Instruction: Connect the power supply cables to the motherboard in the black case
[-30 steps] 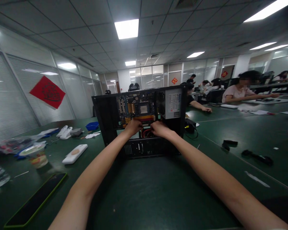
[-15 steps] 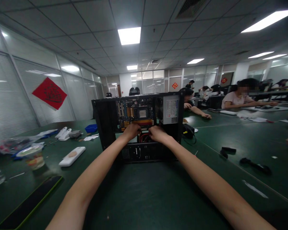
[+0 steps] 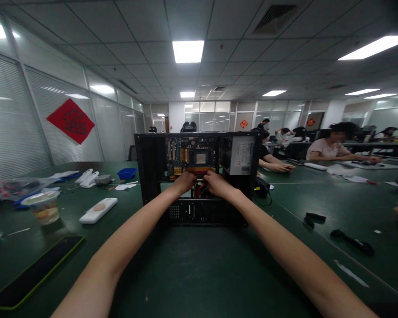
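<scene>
Right hand (image 3: 215, 183) has closed in on left hand (image 3: 183, 181)

Both hands, fingers curled narrow, work below the motherboard (image 3: 193, 149), near red cables (image 3: 202, 191); what they grip, I cannot tell. The open computer case (image 3: 149, 170) stands mid-frame on the table (image 3: 192, 274).

One computer case (image 3: 205, 212), perhaps two straps (image 3: 351, 242)

On the table (image 3: 189, 274), a cup (image 3: 47, 211) stands left of the computer case (image 3: 150, 168) holding a motherboard (image 3: 193, 151)
</scene>
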Available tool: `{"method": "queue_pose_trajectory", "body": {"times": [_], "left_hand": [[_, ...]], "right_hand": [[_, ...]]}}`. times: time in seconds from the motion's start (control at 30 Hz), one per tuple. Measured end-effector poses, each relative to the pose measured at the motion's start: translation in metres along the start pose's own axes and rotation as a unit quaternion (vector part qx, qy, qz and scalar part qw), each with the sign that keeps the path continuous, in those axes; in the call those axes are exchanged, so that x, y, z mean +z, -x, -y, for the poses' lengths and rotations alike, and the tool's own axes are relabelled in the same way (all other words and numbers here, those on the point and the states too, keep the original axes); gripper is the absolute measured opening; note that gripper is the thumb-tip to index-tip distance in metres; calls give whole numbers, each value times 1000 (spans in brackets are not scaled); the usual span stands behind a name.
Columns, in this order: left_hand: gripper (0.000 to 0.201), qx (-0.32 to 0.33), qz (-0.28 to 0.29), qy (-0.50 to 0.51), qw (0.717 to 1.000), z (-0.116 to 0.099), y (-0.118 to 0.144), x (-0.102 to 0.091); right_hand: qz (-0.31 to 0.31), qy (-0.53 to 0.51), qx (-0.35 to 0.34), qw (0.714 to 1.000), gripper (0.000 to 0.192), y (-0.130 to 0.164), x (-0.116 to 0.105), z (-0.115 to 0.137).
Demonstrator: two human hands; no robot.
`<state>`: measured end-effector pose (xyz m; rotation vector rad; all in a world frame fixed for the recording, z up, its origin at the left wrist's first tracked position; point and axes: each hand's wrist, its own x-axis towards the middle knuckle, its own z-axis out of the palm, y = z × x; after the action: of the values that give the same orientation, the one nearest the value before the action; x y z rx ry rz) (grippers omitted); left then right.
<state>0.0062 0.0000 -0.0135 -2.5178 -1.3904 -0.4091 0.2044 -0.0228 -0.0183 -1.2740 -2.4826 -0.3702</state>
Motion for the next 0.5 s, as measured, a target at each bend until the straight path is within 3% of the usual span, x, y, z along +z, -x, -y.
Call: {"method": "queue_pose_trajectory", "body": {"times": [0.17,0.5], "left_hand": [[29,18,-17,27,999,5,-2,5],[29,31,-23,16,999,3,0,5]], "right_hand": [[-3,1,-68,998,26,-17,2,-8],[-2,42,-83,996,22,-23,15,-11]]}}
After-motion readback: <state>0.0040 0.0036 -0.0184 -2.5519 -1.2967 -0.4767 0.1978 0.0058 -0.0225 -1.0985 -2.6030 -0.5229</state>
